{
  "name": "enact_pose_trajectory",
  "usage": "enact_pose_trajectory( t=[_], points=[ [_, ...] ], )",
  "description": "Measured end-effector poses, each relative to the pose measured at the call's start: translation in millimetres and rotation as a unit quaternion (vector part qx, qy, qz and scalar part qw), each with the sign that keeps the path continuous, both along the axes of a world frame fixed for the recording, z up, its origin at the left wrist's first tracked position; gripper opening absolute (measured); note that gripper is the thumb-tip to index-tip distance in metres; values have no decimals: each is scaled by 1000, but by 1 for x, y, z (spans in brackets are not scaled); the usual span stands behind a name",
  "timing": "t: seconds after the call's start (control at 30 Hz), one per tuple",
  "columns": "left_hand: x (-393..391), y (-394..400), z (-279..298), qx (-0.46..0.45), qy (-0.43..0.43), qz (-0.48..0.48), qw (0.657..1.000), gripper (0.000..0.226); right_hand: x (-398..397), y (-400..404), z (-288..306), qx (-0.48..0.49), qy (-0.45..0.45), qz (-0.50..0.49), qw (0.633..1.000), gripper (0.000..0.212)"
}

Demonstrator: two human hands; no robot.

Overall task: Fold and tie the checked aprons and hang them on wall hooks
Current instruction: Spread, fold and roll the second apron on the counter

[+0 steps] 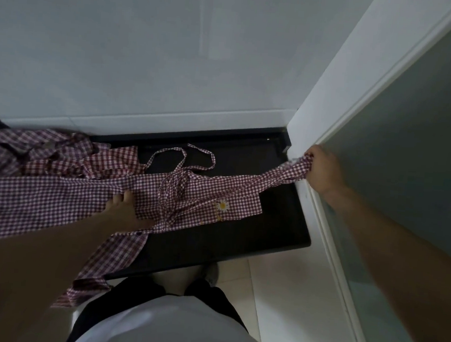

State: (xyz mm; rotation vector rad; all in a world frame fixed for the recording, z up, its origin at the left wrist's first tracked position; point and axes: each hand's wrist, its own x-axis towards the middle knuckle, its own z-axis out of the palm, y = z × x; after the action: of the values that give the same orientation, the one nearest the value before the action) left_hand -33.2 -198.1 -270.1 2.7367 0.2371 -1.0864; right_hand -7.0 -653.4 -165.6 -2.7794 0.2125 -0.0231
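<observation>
Left hand point(124, 206): fingers curled into the checked apron point(190, 195) near its middle, cloth gripped. Right hand point(322, 171): clenched on the apron's bunched right end, held against the white door frame point(332, 98). Apron is stretched over the dark counter point(240, 242), long axis left-right. Ties point(185, 157) are looped behind. A second checked apron point(31, 150) is heaped far left.

The apron point(195, 192) between the hands is thin, matt checked cloth – creased and limp. Under it the dark counter point(268, 228) looks smooth and glossy. Beside the right hand point(324, 170), the panel point(409, 158) is frosted glass.
</observation>
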Motion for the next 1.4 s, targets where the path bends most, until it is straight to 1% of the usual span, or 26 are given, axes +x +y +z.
enact_pose_trajectory(
  t=[0.03,0.1,0.13,0.2,0.23,0.3,0.33,0.37,0.4,0.43,0.47,0.5,0.57,0.6,0.63,0.67,0.7,0.73,0.83,0.9,1.0,1.07,1.1,1.17,1.3,1.4],
  points=[
    [-1,2,1,-1,-1,0,1000,120,3,1,-2,2,50,-30,998,8],
    [-2,7,0,-2,-2,2,1000,120,7,3,-10,24,167,-97,981,12],
    [-2,9,0,-4,-4,2,1000,120,8,3,-15,63,198,-134,969,14],
    [-1,13,-1,-8,-4,3,1000,121,8,5,-23,195,194,-206,939,19],
    [-1,15,-1,-11,-5,3,1000,122,8,7,-26,296,174,-244,907,20],
    [0,19,-3,-15,-2,4,1000,123,12,12,-26,504,124,-295,802,25],
    [-1,20,-3,-16,1,4,1000,124,15,12,-29,566,95,-308,759,28],
    [-1,20,-4,-16,2,3,1000,124,16,12,-31,595,76,-314,736,28],
    [-1,20,-4,-16,3,3,1000,125,17,11,-35,604,68,-316,729,26],
    [-1,21,-4,-15,3,5,1000,126,15,11,-37,596,67,-313,736,23],
    [-1,20,-5,-16,2,5,1000,126,11,10,-38,575,69,-298,759,22],
    [-1,20,-5,-17,3,7,1000,125,8,10,-38,528,78,-261,804,26],
    [0,20,-5,-15,4,8,1000,125,3,14,-33,369,135,-135,910,51],
    [0,19,-5,-13,6,7,1000,125,4,20,-31,268,171,-70,946,67],
    [0,18,-4,-10,6,6,1000,124,5,30,-27,166,195,-13,967,81],
    [1,18,-3,-8,7,7,1000,124,7,45,-22,80,204,31,975,89],
    [0,16,-3,-8,9,7,1000,124,5,65,-16,28,200,70,977,90],
    [0,16,-3,-9,11,9,1000,125,3,85,-16,20,188,108,976,85],
    [2,17,-4,-11,16,14,1000,126,-8,145,-29,74,142,203,966,45],
    [2,18,-4,-10,16,15,1000,126,-14,170,-53,69,138,227,962,28],
    [2,16,-2,-8,20,14,1000,126,-25,169,-86,13,164,252,954,29],
    [2,16,-2,-9,23,14,1000,127,-38,145,-95,-16,146,263,954,26],
    [3,17,-3,-11,24,16,1000,126,-44,129,-97,-33,120,259,958,22],
    [3,18,-3,-12,26,19,999,127,-53,95,-101,-71,61,226,970,16],
    [5,16,-2,-11,34,22,999,128,-59,56,-99,-133,15,167,977,23],
    [5,17,-3,-10,32,22,999,127,-49,47,-92,-136,-26,125,982,24]
  ],
)
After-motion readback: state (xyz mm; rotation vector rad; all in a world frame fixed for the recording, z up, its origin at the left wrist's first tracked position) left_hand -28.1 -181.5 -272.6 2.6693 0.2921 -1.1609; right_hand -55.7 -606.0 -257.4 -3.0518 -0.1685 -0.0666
